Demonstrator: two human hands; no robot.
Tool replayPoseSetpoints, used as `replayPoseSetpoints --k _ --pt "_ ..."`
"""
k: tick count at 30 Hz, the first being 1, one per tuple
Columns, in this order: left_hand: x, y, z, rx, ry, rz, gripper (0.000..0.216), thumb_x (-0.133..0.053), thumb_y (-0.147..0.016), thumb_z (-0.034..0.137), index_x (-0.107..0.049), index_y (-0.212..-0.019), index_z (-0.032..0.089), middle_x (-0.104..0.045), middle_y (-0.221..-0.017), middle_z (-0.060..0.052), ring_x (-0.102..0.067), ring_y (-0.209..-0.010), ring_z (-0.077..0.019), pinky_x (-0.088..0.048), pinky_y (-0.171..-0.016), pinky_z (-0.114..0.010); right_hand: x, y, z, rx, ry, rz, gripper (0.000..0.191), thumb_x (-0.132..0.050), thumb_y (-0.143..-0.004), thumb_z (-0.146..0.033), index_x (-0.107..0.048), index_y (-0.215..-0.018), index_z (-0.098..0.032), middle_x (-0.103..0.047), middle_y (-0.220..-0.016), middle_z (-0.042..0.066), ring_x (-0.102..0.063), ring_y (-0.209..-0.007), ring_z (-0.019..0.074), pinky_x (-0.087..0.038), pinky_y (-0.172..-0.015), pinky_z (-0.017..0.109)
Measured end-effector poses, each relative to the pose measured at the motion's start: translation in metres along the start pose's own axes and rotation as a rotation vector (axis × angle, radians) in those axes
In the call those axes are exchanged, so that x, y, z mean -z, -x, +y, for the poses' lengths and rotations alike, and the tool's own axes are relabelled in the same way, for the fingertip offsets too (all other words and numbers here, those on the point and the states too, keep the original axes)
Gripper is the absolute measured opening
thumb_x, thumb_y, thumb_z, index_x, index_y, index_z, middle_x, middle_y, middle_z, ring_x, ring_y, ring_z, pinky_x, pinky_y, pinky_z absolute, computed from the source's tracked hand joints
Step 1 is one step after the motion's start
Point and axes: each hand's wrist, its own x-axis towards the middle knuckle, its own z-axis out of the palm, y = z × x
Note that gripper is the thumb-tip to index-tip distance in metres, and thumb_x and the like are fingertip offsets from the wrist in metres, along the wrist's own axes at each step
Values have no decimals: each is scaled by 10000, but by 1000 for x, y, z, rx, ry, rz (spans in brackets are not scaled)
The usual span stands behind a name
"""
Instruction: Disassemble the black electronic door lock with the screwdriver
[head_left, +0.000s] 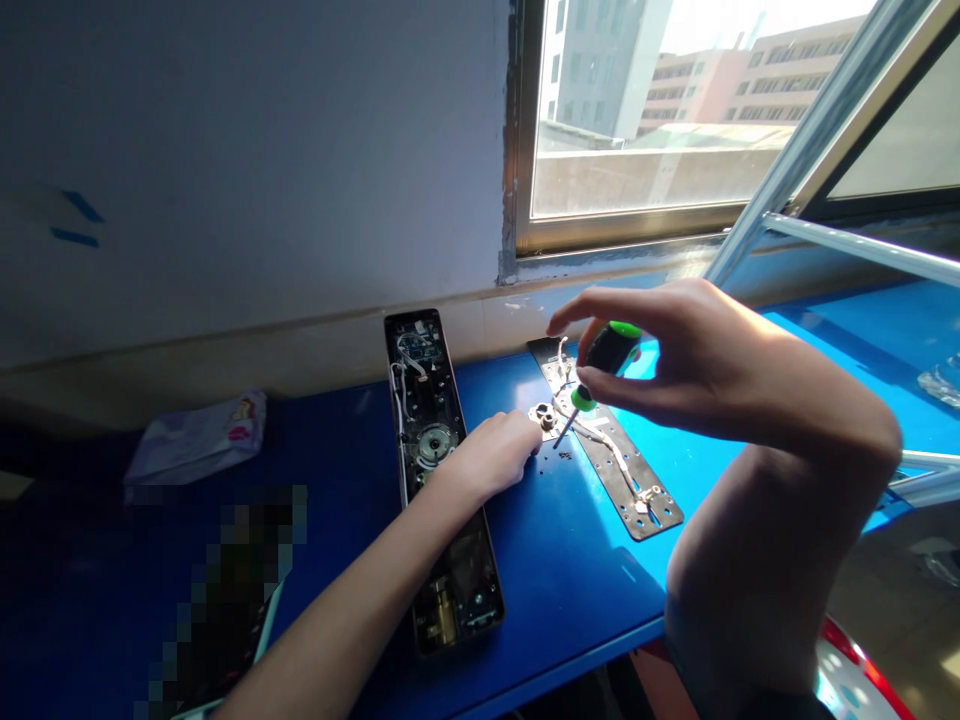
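I am gripping the screwdriver [609,352] in my right hand [690,360], its shaft slanting down with the tip beside the small metal part [546,418] on the tabletop [555,590]. My left hand [499,450] is resting against that part's near side with its fingers curled; I cannot tell whether they are pinching it. Nor am I seeing clearly whether the tip is touching it.

For good driving, I am judging that the shaft wants standing more upright over a screw head, with the left fingers steadying the part clear of the tip. The loose screws [565,456] are lying just beside the tip, so a sweep could be scattering them.

As for room, the perforated plate [637,490] with its white cable [616,455] is hemming the right side, and the open housing [450,540] is lying under my left forearm [375,570]. The wall [360,230] is closing the far side; bare tabletop is stretching toward the near edge, the freest way out.
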Motion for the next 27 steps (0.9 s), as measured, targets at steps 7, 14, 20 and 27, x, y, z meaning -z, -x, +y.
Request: replayPoseSetpoints --k 7,14,20,27 --pt "-7 -5 -2 -47 31 1 271 -638 -858 35 -826 -953 205 -811 -1011 -112 -778 -957 -293 -568 -799 -332 2 2 3 14 3 -1 333 -663 -856 -218 -750 -1176 -203 -805 -1062 35 -719 -824 162 -542 -769 309" --pt "-9 -10 -4 -77 72 27 250 -663 -861 67 -823 -968 227 -806 -1031 -86 -766 -928 -262 -544 -761 -301 3 4 5 10 -4 -18 362 -662 -868 -228 -738 -1221 -208 -799 -1077 21 -707 -818 146 -545 -751 291" --pt "-1 -4 -10 -59 65 58 270 -666 -849 54 -812 -994 228 -798 -1004 -90 -750 -995 -292 -533 -813 -318 2 3 5 21 3 -9 338 -659 -882 -244 -745 -1207 -207 -802 -1026 23 -706 -790 150 -537 -752 308" --pt "-3 -4 -6 -64 77 29 254 -659 -826 21 -810 -916 204 -795 -955 -100 -756 -923 -291 -517 -734 -316 1 1 8 29 -4 -27 338 -670 -874 -236 -738 -1203 -207 -800 -1047 15 -711 -796 138 -548 -729 285"
